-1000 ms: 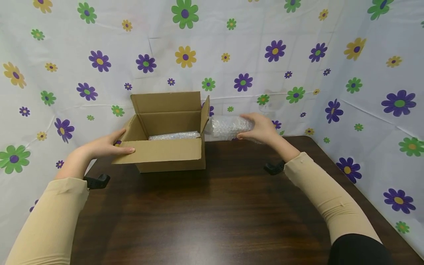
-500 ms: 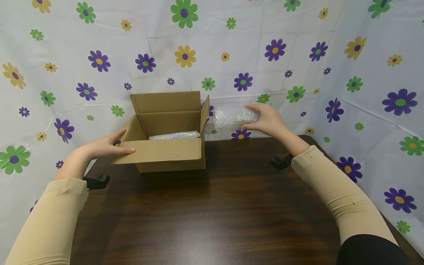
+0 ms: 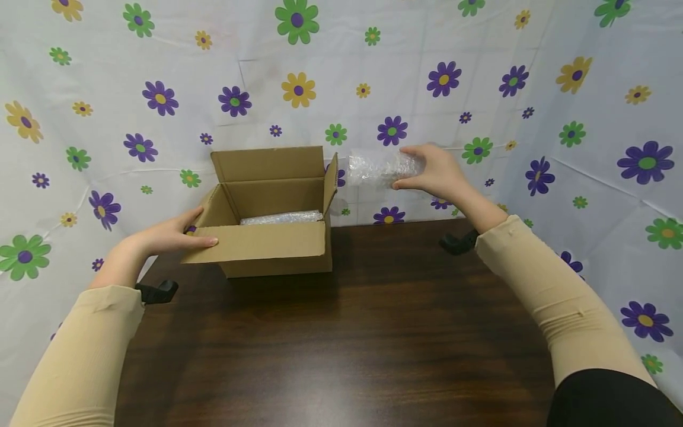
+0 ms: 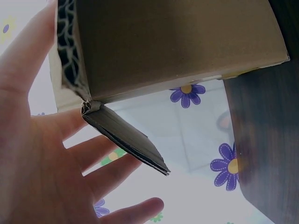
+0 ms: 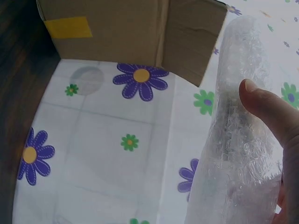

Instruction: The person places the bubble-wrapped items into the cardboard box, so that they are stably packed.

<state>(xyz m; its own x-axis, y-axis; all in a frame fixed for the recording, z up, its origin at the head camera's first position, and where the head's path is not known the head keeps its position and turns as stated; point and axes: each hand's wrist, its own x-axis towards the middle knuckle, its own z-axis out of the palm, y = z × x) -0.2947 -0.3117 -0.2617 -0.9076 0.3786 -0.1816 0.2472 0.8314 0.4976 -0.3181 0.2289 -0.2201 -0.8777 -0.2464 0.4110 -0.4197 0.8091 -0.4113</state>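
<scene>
An open cardboard box (image 3: 283, 267) stands at the back of the table. My left hand (image 3: 162, 236) holds it at its left front corner, thumb over the front flap (image 3: 267, 242) and fingers against the side flap (image 4: 126, 135). Inside the box lies a bubble-wrapped item (image 3: 280, 218), mostly hidden by the front flap. Right of the box, raised above the table, my right hand (image 3: 440, 172) grips a cylindrical bubble-wrapped bundle (image 3: 376, 168) by its right end. The right wrist view shows the thumb (image 5: 266, 102) pressed on the wrap; what is inside is obscured.
The dark wooden table (image 3: 331, 332) ends at a white flowered cloth (image 3: 363, 71) behind and on both sides. The box's right flap (image 3: 331, 182) stands up near the bundle. Yellow tape (image 5: 69, 28) marks the box's side.
My right hand has lifted the bubble-wrapped bundle from beside the box, up and slightly to the right. My left hand and the box have stayed in place.
</scene>
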